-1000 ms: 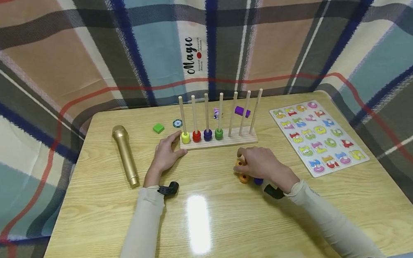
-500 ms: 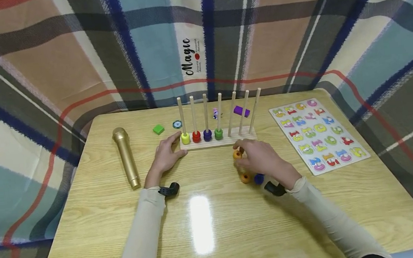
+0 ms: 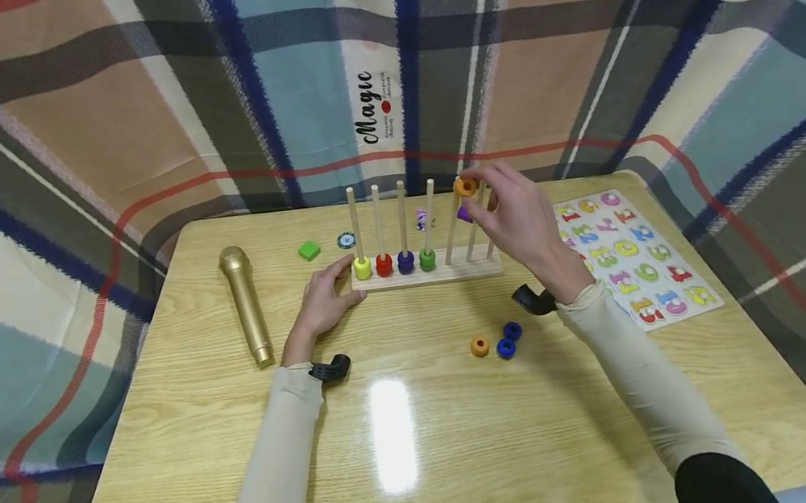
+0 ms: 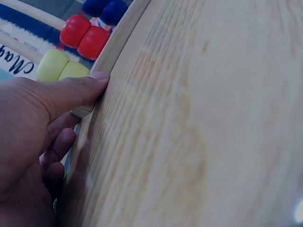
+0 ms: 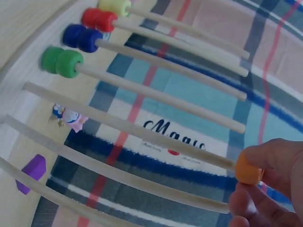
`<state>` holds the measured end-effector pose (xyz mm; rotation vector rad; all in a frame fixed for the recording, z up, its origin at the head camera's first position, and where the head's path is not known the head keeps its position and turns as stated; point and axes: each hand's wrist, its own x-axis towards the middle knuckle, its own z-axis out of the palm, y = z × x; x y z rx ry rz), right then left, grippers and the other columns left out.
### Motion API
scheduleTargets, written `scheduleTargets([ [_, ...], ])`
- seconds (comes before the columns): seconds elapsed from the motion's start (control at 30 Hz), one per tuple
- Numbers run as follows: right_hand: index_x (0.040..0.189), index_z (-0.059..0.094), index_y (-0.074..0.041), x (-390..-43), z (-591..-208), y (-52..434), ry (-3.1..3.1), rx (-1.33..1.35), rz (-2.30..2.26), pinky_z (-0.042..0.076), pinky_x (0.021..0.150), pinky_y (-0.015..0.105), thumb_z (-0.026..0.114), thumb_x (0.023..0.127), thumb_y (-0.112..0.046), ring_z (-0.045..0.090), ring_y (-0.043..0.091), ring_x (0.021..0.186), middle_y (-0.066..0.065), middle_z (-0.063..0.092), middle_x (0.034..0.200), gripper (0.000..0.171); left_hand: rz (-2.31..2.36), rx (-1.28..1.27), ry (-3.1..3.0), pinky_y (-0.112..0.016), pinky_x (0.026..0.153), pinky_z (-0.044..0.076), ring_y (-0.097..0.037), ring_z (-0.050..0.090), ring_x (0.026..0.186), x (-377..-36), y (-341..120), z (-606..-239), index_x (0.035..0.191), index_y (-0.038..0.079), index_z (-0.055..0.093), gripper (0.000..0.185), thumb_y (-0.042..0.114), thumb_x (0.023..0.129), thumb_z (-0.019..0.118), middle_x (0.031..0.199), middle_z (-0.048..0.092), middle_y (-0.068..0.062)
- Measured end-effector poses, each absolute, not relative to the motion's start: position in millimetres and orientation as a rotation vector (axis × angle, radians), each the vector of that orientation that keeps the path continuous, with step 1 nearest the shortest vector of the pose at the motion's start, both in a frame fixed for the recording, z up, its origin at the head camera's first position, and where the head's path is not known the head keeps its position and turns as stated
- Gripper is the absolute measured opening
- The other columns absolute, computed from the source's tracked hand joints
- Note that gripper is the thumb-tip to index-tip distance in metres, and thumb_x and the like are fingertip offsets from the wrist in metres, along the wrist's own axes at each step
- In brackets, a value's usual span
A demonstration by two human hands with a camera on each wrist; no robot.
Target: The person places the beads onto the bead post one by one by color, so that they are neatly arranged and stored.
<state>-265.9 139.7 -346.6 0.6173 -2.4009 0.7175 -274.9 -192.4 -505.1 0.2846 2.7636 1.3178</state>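
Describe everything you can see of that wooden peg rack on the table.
The peg rack is a long, pale, wooden-looking base flat on the table, with seven slim pegs standing in a row. From the left, four pegs carry two beads each at the bottom: yellow, red, dark blue, green. The left hand grips its left end. The right hand holds an orange bead at the tip of the fifth peg; whether threaded, I cannot tell.
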Motion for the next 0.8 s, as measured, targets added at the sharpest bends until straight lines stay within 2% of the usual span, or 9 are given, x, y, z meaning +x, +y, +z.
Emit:
scheduleTargets([
  [0.23,0.129,0.075,-0.005,-279,-342,135,-2.392,0.608,0.685,0.041,0.054,0.034,0.076,0.100,-0.014,0.058,0.023,0.063,0.014,0.073,0.122,0.031,1.311,0.304,2.768,-0.063,0.126,0.019,-0.045,0.037,0.152,-277,-193,-507,0.165,0.010,0.043,0.074,0.019,0.099,0.077,0.160,0.051,-0.024],
  [0.57,0.133,0.075,-0.007,-284,-337,132,-2.565,0.566,0.623,0.042,0.054,0.036,0.070,0.103,-0.022,0.058,0.024,0.063,0.015,0.075,0.123,0.034,1.285,0.295,2.791,-0.062,0.122,0.024,-0.045,0.040,0.148,-277,-194,-506,0.165,0.009,0.042,0.077,0.019,0.099,0.078,0.158,0.052,-0.026],
  [0.8,0.143,0.069,-0.009,-281,-340,134,-2.644,0.541,0.617,0.053,0.059,0.041,0.071,0.103,-0.027,0.069,0.025,0.070,0.014,0.071,0.140,0.044,1.297,0.293,2.775,-0.061,0.123,0.023,-0.045,0.040,0.147,-275,-193,-506,0.166,0.010,0.041,0.077,0.019,0.099,0.078,0.159,0.052,-0.026],
])
